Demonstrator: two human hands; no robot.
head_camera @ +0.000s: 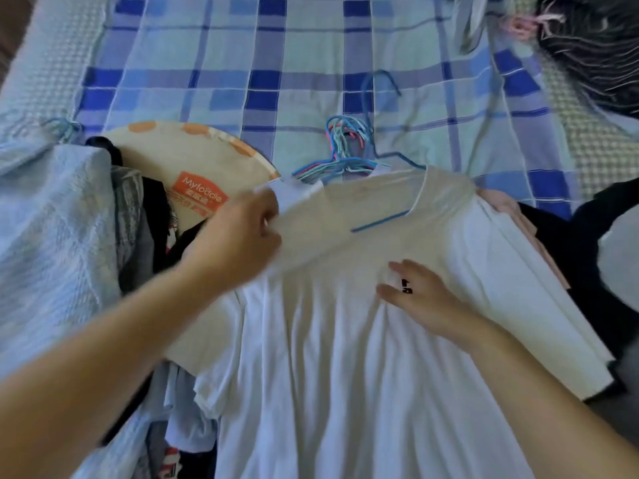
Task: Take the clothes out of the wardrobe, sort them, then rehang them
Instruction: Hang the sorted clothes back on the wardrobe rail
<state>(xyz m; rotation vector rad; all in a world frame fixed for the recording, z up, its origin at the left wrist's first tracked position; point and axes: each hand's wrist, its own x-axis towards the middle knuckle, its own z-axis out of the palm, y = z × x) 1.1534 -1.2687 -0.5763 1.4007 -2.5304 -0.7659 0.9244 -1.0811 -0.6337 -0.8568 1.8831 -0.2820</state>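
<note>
Lying spread across the bed, a white T-shirt (345, 357) took up the near middle of the checked blue bedsheet (276, 63). It was plain and thin, gathered into long soft folds down its front, with a small black mark just below the chest. A blue hanger (390, 188) was partly inside its neck: one arm showed through the collar opening, and the hook reached away from the shirt over the sheet. The shirt's left shoulder was lifted and folded over, and its short sleeve hung loose at the near left edge.

The person's left hand (242, 229) pinched that raised shoulder, fingers curled round the cloth, though blur hid the exact grip. The right hand (422, 299) lay flat on the shirt's chest, fingers straight and spread, pressing the fabric beside the black mark.

Just beyond the shirt's collar lay a bundle of coloured hangers (345, 146), touching the blue one. Left of the shirt sat a cream bag with an orange label (193, 167) and a heap of dark and pale blue clothes (69, 219). Right of the shirt, touching its edge, were folded pink and dark clothes (553, 236).
</note>
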